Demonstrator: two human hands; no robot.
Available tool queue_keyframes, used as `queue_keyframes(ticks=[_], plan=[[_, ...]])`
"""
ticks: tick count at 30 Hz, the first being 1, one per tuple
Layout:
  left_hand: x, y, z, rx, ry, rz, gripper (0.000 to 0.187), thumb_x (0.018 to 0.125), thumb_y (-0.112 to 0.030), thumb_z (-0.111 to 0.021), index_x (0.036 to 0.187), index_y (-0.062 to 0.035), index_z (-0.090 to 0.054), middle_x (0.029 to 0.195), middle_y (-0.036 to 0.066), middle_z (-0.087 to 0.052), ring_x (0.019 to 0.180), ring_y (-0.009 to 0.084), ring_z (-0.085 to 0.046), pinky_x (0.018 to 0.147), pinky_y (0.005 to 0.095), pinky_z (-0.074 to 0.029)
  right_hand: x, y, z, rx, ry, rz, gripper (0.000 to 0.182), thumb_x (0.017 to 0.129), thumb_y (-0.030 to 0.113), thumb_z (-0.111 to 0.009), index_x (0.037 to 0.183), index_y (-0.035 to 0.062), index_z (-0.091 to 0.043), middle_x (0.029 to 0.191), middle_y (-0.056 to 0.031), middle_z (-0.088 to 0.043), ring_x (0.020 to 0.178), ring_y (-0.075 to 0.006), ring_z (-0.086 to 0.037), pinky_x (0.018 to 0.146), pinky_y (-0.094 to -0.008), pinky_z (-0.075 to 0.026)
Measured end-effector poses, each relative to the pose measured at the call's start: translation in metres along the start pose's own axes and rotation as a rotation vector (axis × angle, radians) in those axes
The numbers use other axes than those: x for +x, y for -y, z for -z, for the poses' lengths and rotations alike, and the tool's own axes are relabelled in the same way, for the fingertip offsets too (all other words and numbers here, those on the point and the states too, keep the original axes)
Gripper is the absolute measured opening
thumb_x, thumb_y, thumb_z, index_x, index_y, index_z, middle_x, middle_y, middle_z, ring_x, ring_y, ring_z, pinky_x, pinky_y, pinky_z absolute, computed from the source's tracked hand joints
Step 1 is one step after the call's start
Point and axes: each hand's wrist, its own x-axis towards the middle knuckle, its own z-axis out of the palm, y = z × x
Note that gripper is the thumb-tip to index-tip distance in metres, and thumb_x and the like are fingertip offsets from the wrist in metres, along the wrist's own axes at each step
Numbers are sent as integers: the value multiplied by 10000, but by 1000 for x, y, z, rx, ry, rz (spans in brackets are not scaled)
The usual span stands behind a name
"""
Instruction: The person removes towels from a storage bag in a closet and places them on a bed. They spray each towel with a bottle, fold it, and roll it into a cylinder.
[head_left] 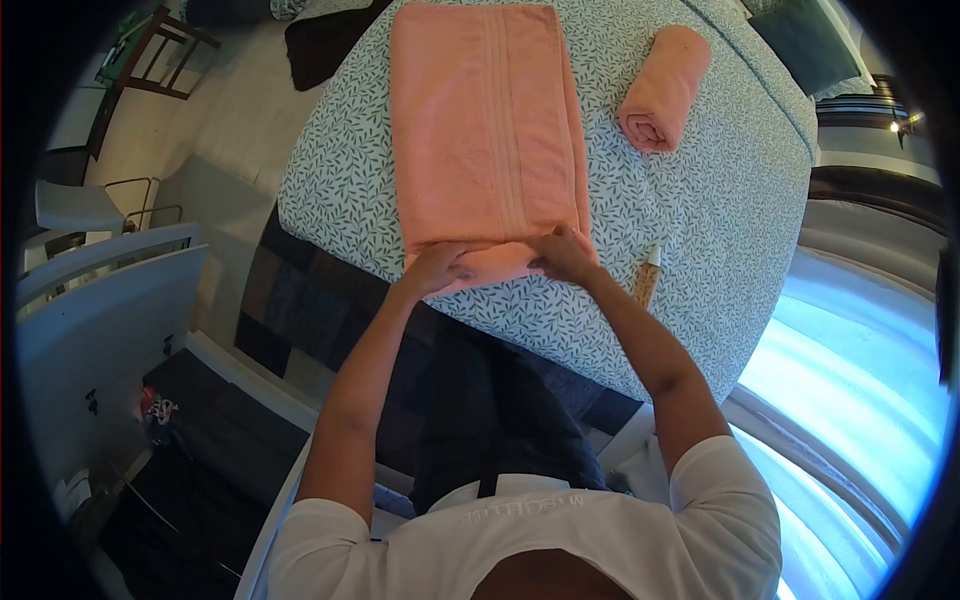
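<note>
A folded salmon-pink towel (450, 130) lies lengthwise on the bed, its near end curled into a short roll. My left hand (438, 268) grips the left part of that roll, fingers wrapped over it. On the right part of the same roll, my right hand (563, 254) is closed with its fingers bent. A stretch of the rolled edge shows between both hands. Farther right, a second pink towel (672, 85) rests fully rolled up, apart from both hands.
The bed (340, 180) has a leaf-patterned cover. A small bottle with a white top (649, 275) lies right of my right forearm. A dark green pillow (805, 45) sits at the far right. A wooden chair (150, 55) stands at far left, a bright curtained window (850, 340) at right.
</note>
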Motion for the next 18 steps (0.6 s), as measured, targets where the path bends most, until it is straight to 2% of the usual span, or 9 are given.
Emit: queue_keyframes(ticks=[2, 4, 6, 8, 10, 12, 14, 16, 18], plan=[[14, -15, 9, -125, 30, 105, 433, 696, -156, -662, 1092, -50, -524, 1009, 110, -540, 982, 288, -508, 836, 397, -398, 24, -25, 24, 346, 152, 2, 466, 747, 218, -668, 1159, 52, -523, 1013, -107, -617, 948, -274, -570, 860, -379, -386], [15, -38, -5, 576, -547, -48, 447, 723, -226, -657, 1089, -16, -505, 991, 131, -530, 947, 297, -502, 823, 393, -399, 51, -47, 24, 458, 182, 21, 436, 761, 251, -659, 1127, 47, -542, 968, -114, -626, 911, -271, -580, 830, -381, -398], [15, -58, -8, 771, -565, -57, 520, 722, -350, -654, 1074, -3, -493, 961, 143, -519, 905, 295, -495, 808, 393, -398, 72, -61, 26, 575, 218, 45, 413, 774, 283, -649, 1096, 42, -560, 923, -122, -636, 874, -268, -590, 800, -383, -410], [19, -47, -17, 830, -488, -58, 560, 704, -429, -640, 1058, -21, -492, 966, 131, -525, 893, 286, -501, 817, 398, -395, 87, -69, 30, 802, 532, -115, 414, 782, 337, -634, 1071, 44, -584, 925, -128, -629, 856, -258, -595, 816, -374, -410], [35, -19, -8, 736, -298, 19, 642, 686, -502, -621, 1091, -17, -509, 996, 143, -550, 934, 289, -522, 823, 404, -408, 94, -67, 39, 686, 518, -78, 449, 769, 347, -646, 1104, 55, -574, 962, -121, -616, 858, -249, -592, 823, -380, -410], [58, -9, 21, 289, 104, 151, 697, 713, -529, -634, 1162, -9, -519, 1054, 177, -579, 1013, 286, -536, 855, 385, -419, 87, -52, 43, 577, 511, -53, 487, 756, 356, -659, 1137, 66, -565, 999, -115, -604, 860, -239, -589, 830, -387, -410], [80, 5, 47, 155, 221, 162, 695, 734, -528, -633, 1183, -10, -520, 1068, 195, -583, 1035, 285, -538, 867, 368, -421, 66, -23, 43, -97, -175, -39, 596, 708, 344, -693, 1217, 99, -506, 1004, -117, -585, 850, -226, -590, 823, -411, -400], [106, 25, 65, 22, 328, 178, 692, 755, -526, -633, 1203, -10, -521, 1082, 214, -587, 1057, 284, -541, 879, 351, -424, 44, -1, 67, -248, -306, 107, 653, 680, 339, -695, 1252, 119, -471, 952, -121, -598, 859, -232, -596, 807, -423, -405], [127, 37, 70, -233, 661, 384, 648, 768, -496, -641, 1202, -26, -533, 1132, 200, -581, 1082, 310, -531, 910, 325, -412, 42, -2, 63, -391, -429, 246, 713, 652, 333, -697, 1288, 138, -437, 901, -125, -610, 869, -237, -602, 791, -435, -410]])
